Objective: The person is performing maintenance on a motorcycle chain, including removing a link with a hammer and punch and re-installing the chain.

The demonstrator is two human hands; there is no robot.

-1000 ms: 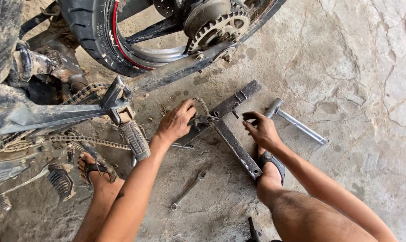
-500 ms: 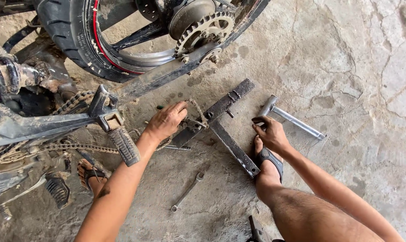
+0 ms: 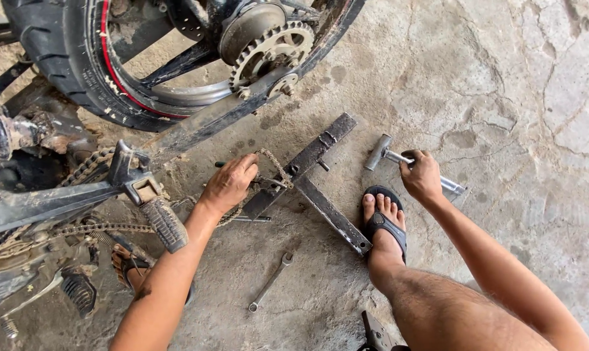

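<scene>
T-handle wrench lies on concrete floor, long axis running far-left to near-right, socket end pointing far-left | right hand curled around its shaft | left hand fingers pressed onto drive chain beside crossed steel bars | bare floor right and far; right foot in sandal just near-left.

The motorcycle wheel runs off the far edge. The left hand hides part of the drive chain. A dark tool is cut off at the near edge.
</scene>
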